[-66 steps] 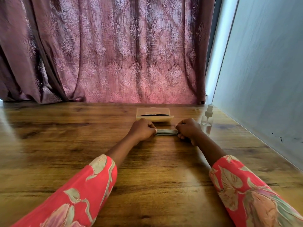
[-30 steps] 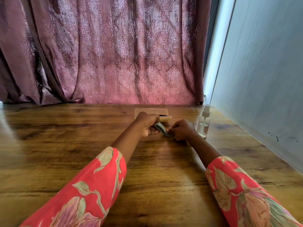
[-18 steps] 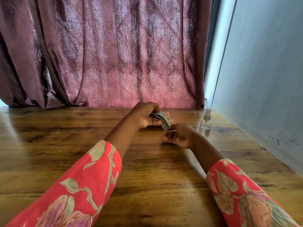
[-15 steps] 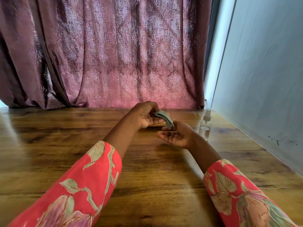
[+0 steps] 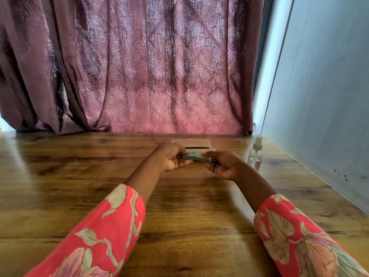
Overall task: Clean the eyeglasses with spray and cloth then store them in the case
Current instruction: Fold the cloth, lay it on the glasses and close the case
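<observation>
Left hand point(image 5: 171, 157) and right hand point(image 5: 221, 163) each pinch one end of the folded cloth point(image 5: 196, 156), held just above the table point(image 5: 79, 176). Its long axis runs left to right, parallel to the open case point(image 5: 191, 141) just beyond. The spray bottle point(image 5: 256, 148) stands nearer the right hand.

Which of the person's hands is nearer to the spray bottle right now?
Right. The right hand is just beside the spray bottle; the left hand is farther away, across the folded cloth.
</observation>
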